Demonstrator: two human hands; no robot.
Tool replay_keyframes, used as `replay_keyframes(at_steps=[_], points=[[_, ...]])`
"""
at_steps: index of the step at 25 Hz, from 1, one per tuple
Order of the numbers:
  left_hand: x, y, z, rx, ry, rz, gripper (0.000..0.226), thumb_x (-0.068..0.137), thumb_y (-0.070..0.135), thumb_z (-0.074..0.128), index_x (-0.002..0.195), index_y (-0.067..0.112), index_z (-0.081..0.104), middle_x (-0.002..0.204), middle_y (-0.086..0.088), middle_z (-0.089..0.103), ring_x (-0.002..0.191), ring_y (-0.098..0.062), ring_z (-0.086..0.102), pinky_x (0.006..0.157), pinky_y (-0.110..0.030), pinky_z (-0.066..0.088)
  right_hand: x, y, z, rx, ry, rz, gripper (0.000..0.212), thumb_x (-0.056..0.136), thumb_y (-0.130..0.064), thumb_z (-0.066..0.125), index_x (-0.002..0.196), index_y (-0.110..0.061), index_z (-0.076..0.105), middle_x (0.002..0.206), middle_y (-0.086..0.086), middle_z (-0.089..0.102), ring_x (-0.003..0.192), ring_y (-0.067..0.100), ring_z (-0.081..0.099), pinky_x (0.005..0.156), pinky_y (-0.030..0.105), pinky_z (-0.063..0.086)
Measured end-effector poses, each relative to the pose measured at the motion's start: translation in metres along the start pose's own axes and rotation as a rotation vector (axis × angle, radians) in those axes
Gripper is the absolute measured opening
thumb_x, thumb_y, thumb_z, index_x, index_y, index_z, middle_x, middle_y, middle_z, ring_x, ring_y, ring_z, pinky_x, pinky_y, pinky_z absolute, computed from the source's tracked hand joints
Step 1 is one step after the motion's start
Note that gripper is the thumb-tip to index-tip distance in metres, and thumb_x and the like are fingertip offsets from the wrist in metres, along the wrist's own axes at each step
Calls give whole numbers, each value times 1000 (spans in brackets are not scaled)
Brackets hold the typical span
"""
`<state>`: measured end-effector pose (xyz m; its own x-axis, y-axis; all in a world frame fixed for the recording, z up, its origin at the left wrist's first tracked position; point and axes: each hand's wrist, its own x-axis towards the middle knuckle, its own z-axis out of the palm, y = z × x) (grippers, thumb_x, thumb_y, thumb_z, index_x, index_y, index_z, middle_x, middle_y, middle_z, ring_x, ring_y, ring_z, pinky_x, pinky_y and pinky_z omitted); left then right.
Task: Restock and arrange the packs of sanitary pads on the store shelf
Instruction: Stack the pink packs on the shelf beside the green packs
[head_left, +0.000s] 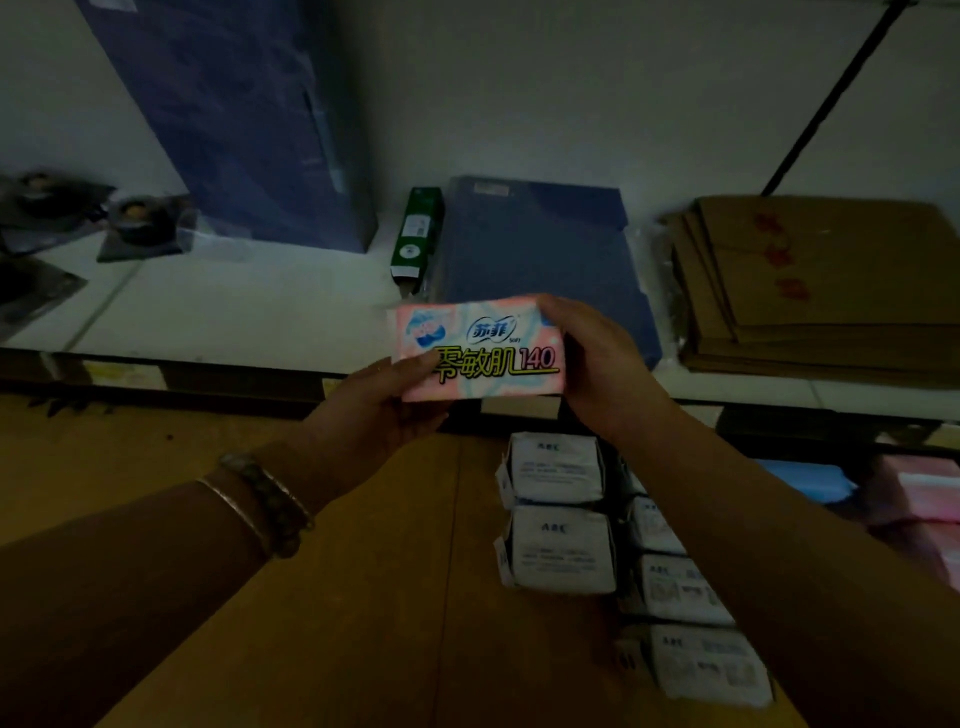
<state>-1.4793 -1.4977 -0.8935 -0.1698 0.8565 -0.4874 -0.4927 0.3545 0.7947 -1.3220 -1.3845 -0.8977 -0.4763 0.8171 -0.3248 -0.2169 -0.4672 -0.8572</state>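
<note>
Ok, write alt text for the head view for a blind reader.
A left hand and right hand hold a pink pad pack by its ends in front of a white shelf. On it lie a blue folder, green box and brown envelopes; white pad packs sit stacked below.

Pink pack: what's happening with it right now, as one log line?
pink pack: held in front of shelf | left hand: grips left end | right hand: grips right end | white packs: stacked below
</note>
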Motion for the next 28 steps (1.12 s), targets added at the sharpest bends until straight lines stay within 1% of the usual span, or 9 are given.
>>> replay_keyframes(at_steps=[4, 8, 11, 13, 15, 18, 23, 26, 28], points=[[4, -11, -1, -14, 133, -22, 33, 64, 30, 59, 95, 18, 58, 78, 3, 73, 84, -15, 65, 74, -30, 49, 0, 8, 12, -39, 144, -12, 10, 84, -18, 63, 89, -9, 65, 93, 17, 68, 85, 30, 66, 76, 45, 55], [-30, -15, 3, -66, 230, -110, 32, 66, 31, 59, 94, 16, 59, 80, 1, 73, 81, -14, 67, 76, -31, 49, -30, 11, 30, -87, 213, 64, 16, 88, -20, 57, 89, -5, 64, 86, 16, 69, 74, 26, 68, 63, 37, 56], [-60, -3, 10, -52, 258, -119, 34, 64, 32, 60, 94, 16, 61, 83, -1, 72, 84, -17, 64, 87, -34, 47, -62, 5, 41, -76, 244, 132, 24, 90, -24, 56, 96, -3, 65, 93, 17, 71, 83, 31, 69, 70, 41, 58], [-79, 13, 14, -17, 253, -132, 35, 64, 34, 59, 94, 16, 61, 81, 2, 72, 83, -15, 64, 83, -31, 49, -82, -9, 49, -50, 265, 167, 28, 90, -25, 55, 102, -1, 64, 95, 17, 72, 86, 30, 70, 75, 42, 58], [-100, 30, 23, 7, 229, -158, 35, 65, 35, 58, 95, 17, 61, 82, 2, 72, 81, -12, 65, 76, -27, 51, -106, -29, 58, -53, 267, 186, 25, 91, -26, 53, 99, -5, 65, 94, 14, 72, 87, 28, 70, 77, 41, 58], [-137, 66, 44, 45, 210, -190, 32, 66, 35, 58, 93, 18, 61, 80, 4, 73, 74, -8, 66, 71, -25, 49, -142, -73, 73, -57, 291, 210, 21, 90, -27, 54, 93, -9, 65, 94, 13, 73, 87, 27, 70, 80, 43, 57], [-208, 164, 105, 7, 168, -200, 33, 67, 32, 59, 97, 18, 62, 87, 0, 73, 82, -14, 65, 75, -27, 50, -198, -197, 113, -109, 310, 182, 23, 88, -25, 56, 98, -5, 64, 96, 17, 71, 89, 30, 69, 82, 49, 55], [-253, 235, 149, 20, 137, -144, 31, 69, 32, 59, 95, 17, 63, 85, 0, 73, 80, -12, 68, 74, -25, 51, -236, -285, 140, -162, 258, 142, 27, 90, -26, 53, 102, -3, 62, 94, 16, 71, 85, 29, 69, 71, 42, 59], [-282, 272, 179, 15, 152, -127, 30, 67, 32, 62, 92, 16, 63, 83, -1, 74, 77, -12, 69, 67, -21, 53, -263, -333, 151, -197, 255, 89, 20, 92, -23, 52, 94, -8, 64, 83, 8, 72, 75, 21, 70, 59, 32, 57]])
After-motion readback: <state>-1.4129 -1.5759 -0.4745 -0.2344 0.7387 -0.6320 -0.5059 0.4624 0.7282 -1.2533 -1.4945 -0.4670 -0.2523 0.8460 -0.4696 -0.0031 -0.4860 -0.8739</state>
